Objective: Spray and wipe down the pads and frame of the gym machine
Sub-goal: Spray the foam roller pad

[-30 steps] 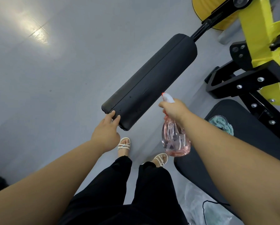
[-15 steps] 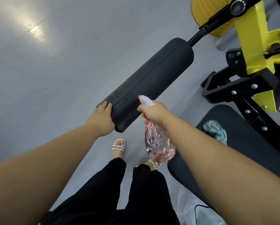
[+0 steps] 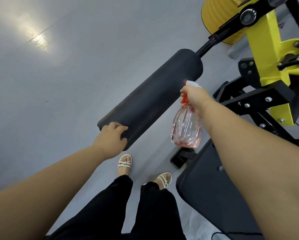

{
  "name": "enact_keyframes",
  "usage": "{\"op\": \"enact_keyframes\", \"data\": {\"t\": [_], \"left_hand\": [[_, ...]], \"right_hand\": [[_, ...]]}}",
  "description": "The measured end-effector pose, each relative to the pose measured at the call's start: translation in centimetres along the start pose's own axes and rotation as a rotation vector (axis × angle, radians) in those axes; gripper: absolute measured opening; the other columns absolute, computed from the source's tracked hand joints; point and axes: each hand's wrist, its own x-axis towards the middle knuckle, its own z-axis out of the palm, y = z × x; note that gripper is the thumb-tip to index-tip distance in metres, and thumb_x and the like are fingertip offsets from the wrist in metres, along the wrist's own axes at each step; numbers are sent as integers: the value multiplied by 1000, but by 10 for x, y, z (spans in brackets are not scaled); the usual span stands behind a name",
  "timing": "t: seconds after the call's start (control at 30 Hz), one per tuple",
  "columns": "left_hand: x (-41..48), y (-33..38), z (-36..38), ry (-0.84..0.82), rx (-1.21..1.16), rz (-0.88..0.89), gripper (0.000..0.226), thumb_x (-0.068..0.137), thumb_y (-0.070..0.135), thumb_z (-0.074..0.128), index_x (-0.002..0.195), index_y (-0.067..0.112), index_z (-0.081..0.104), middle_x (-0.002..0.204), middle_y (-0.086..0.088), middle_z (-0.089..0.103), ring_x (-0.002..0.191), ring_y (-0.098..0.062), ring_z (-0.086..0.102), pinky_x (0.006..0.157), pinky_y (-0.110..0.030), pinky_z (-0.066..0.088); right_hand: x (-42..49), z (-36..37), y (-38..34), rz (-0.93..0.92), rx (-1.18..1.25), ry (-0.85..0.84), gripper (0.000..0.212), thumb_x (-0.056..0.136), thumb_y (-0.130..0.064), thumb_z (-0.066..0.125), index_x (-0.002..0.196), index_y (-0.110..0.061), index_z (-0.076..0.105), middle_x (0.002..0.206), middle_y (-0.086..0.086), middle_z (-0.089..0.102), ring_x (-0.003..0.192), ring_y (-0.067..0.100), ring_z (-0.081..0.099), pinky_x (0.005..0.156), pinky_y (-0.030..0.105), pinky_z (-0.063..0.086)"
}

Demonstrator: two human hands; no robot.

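Black foam is being gripped at the near end of the roller pad (image 3: 150, 99), where the left hand (image 3: 110, 141) is being laid over the rim with its fingers curled round the end face. The pad is being carried on a thin black rod (image 3: 207, 45) and is slanted from near left to far right, toward the yellow frame (image 3: 266, 54). The spray bottle (image 3: 186, 127), pink and clear, is being held just right of the pad by the right hand (image 3: 195, 97). Its fingers are being closed round the neck and red trigger, and the nozzle is being pointed at the pad's far half, close to it but apart. Wide grey floor (image 3: 58, 84) is being left open to the left of the pad. To the right, the room is being narrowed by the seat pad (image 3: 205, 196), whose far edge is seen just beside the bottle's base, and by the frame's black bracket (image 3: 259, 99).
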Motion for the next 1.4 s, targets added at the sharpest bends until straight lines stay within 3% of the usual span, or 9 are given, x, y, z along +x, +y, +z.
{"op": "enact_keyframes", "data": {"t": [0.23,0.43,0.57,0.7,0.8,0.93,1.17,1.3,1.4], "left_hand": [[17,-11,-8,-20,-6,-127,66,92,25,48,150,18,17,157,-7,10,142,-29,16,114,-40,24],[2,-7,-1,13,79,-66,63,90,22,48,148,22,23,155,-3,15,141,-26,16,111,-37,30],[-10,-7,8,84,-17,-8,55,91,14,45,145,18,33,152,0,25,137,-22,26,107,-32,30],[-12,-19,10,187,-200,-95,58,89,5,46,144,12,33,151,-5,28,138,-24,26,111,-32,25],[-10,-26,8,126,-230,-191,60,92,7,45,148,11,25,155,-4,16,141,-24,22,112,-32,24],[-10,-24,4,55,-180,-197,61,94,15,42,149,14,18,156,0,9,138,-24,28,107,-34,32],[-24,-2,20,-18,-104,-200,73,92,33,47,151,13,9,158,-4,-6,141,-25,23,107,-34,33],[-34,6,31,53,-140,-166,66,92,33,49,149,16,19,155,0,14,135,-21,33,101,-31,37],[-33,4,29,162,-195,-165,62,93,27,49,148,16,23,150,0,25,136,-21,27,106,-31,31]], "right_hand": [[9,-15,-8,16,65,110,5,75,-24,54,74,-25,50,72,3,52,70,21,51,65,34,46],[-8,14,3,6,-46,-27,8,83,-21,51,90,-25,51,73,2,52,55,13,49,50,20,40],[-29,52,26,11,-117,-192,26,80,-20,58,105,-17,59,70,7,53,49,16,46,47,22,43],[-59,91,52,-22,-344,-438,30,74,-26,54,102,-22,62,74,8,58,59,17,53,59,34,51],[-67,105,63,-20,-434,-547,36,78,-24,52,112,-17,56,75,7,55,60,17,54,67,37,53],[-62,97,63,-25,-453,-466,44,76,-26,47,119,-33,53,85,8,58,62,16,59,69,35,54],[-31,57,38,-100,-339,-113,18,71,-29,49,87,-24,55,82,12,56,72,32,56,74,42,52],[-28,48,28,-14,-167,-84,5,75,-21,53,74,-26,54,75,9,54,62,23,49,62,32,45],[-32,49,29,-3,-211,-144,10,79,-22,56,88,-17,59,77,7,58,57,20,54,63,31,50]]}}
